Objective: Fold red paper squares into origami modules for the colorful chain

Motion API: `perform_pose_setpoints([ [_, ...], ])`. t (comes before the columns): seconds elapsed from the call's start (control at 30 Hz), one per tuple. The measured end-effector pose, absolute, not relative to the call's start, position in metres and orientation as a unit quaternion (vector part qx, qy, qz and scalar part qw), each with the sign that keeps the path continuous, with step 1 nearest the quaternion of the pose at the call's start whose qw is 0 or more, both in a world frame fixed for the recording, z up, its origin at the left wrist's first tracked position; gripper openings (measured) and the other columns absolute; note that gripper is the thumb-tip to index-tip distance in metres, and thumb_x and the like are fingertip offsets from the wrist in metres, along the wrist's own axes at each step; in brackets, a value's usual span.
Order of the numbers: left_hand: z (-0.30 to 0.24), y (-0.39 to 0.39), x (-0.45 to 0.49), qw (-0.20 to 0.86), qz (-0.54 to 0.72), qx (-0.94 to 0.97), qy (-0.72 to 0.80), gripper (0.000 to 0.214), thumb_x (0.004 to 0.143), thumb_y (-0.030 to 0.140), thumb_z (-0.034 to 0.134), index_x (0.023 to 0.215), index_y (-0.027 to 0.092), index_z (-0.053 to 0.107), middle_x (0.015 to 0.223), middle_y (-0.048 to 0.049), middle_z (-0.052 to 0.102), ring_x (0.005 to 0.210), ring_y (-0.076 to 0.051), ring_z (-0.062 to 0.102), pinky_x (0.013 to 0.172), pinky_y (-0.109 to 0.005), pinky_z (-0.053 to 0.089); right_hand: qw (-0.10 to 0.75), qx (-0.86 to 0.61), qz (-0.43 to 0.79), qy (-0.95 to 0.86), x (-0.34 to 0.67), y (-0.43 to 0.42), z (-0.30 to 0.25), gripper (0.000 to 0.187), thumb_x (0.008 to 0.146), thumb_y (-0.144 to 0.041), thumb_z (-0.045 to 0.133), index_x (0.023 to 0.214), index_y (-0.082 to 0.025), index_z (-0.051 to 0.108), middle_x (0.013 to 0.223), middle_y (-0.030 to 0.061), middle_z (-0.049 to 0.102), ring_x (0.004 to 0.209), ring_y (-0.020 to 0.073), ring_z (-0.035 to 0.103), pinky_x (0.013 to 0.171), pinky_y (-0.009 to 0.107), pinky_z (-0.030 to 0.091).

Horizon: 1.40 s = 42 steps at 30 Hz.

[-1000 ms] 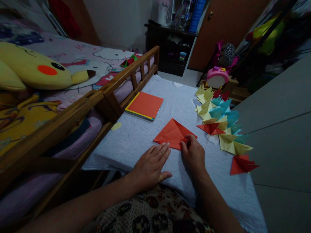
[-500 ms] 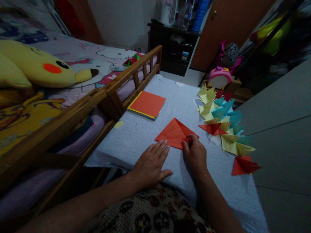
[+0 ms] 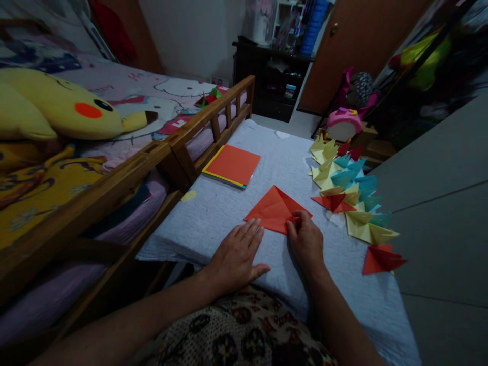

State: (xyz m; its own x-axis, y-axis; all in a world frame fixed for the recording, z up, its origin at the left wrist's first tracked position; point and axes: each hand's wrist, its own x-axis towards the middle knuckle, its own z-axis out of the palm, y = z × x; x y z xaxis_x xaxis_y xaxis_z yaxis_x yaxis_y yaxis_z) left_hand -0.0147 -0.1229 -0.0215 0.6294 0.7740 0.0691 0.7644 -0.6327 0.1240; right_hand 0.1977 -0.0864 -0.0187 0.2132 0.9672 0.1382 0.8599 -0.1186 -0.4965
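A folded sheet of orange-red origami paper (image 3: 272, 207) lies on the cloth-covered table in front of me, its creases visible and one corner pointing away. My left hand (image 3: 238, 254) rests flat with fingers stretched out, the fingertips at the paper's near left edge. At the near right side, my right hand (image 3: 306, 236) pinches the paper's edge between thumb and fingers. Beyond the paper to the left sits a stack of square coloured paper (image 3: 233, 165), orange on top with yellow under it.
Several folded paper cranes (image 3: 360, 226), yellow, blue and red, stand in rows along the table's right side. A wooden bed rail (image 3: 173, 145) borders the left, with a yellow plush toy (image 3: 72, 109) on the bed behind it. A pale panel (image 3: 442, 218) rises at the right.
The camera view has shifted very slightly. Both hands and the folded paper stay in nearly the same place.
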Motion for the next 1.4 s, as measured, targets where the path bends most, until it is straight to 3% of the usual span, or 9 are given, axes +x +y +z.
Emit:
perform_pose_setpoints([
  [0.83,-0.023,-0.121,-0.042,0.004,0.053,0.893,0.447,0.09,0.09,0.076,0.046,0.148,0.007,0.042,0.157,-0.0225,0.04,0.147,-0.033,0.035,0.117,-0.046,0.032,0.224,-0.747,0.128,-0.613,0.198,-0.086,-0.017,0.028,0.088,-0.03,0.056,0.111,-0.016,0.063,0.083,0.0059,0.07,0.074,0.0214,0.064,0.068,0.03,0.042],
  [1.0,-0.027,-0.119,-0.06,-0.009,0.101,0.888,0.448,0.072,0.099,0.062,0.042,0.146,0.007,0.044,0.152,-0.0202,0.048,0.141,-0.032,0.044,0.112,-0.048,0.04,0.233,-0.742,0.123,-0.616,0.198,-0.086,-0.017,0.028,0.089,-0.03,0.054,0.111,-0.016,0.063,0.082,0.0058,0.07,0.074,0.0214,0.064,0.068,0.031,0.042],
  [1.2,-0.012,-0.119,-0.062,-0.019,0.228,0.883,0.409,0.031,0.102,0.029,0.045,0.121,0.013,0.064,0.123,-0.0141,0.071,0.115,-0.025,0.066,0.098,-0.044,0.052,0.241,-0.74,0.123,-0.615,0.199,-0.086,-0.018,0.029,0.088,-0.031,0.053,0.111,-0.017,0.063,0.081,0.0049,0.069,0.071,0.0208,0.062,0.067,0.03,0.041],
  [1.3,-0.003,-0.114,-0.045,0.01,0.21,0.922,0.324,0.037,0.101,0.027,0.046,0.133,0.014,0.058,0.134,-0.0138,0.065,0.128,-0.025,0.058,0.107,-0.043,0.048,0.246,-0.739,0.122,-0.615,0.199,-0.086,-0.018,0.029,0.087,-0.032,0.053,0.11,-0.017,0.063,0.08,0.0046,0.069,0.07,0.0207,0.062,0.066,0.03,0.042],
  [1.4,-0.003,-0.108,-0.025,0.048,0.137,0.942,0.302,0.058,0.1,0.044,0.051,0.146,0.009,0.045,0.154,-0.0176,0.046,0.145,-0.028,0.04,0.118,-0.045,0.037,0.245,-0.738,0.123,-0.616,0.198,-0.086,-0.017,0.031,0.087,-0.032,0.053,0.111,-0.016,0.063,0.079,0.0048,0.069,0.069,0.0207,0.062,0.067,0.031,0.042],
])
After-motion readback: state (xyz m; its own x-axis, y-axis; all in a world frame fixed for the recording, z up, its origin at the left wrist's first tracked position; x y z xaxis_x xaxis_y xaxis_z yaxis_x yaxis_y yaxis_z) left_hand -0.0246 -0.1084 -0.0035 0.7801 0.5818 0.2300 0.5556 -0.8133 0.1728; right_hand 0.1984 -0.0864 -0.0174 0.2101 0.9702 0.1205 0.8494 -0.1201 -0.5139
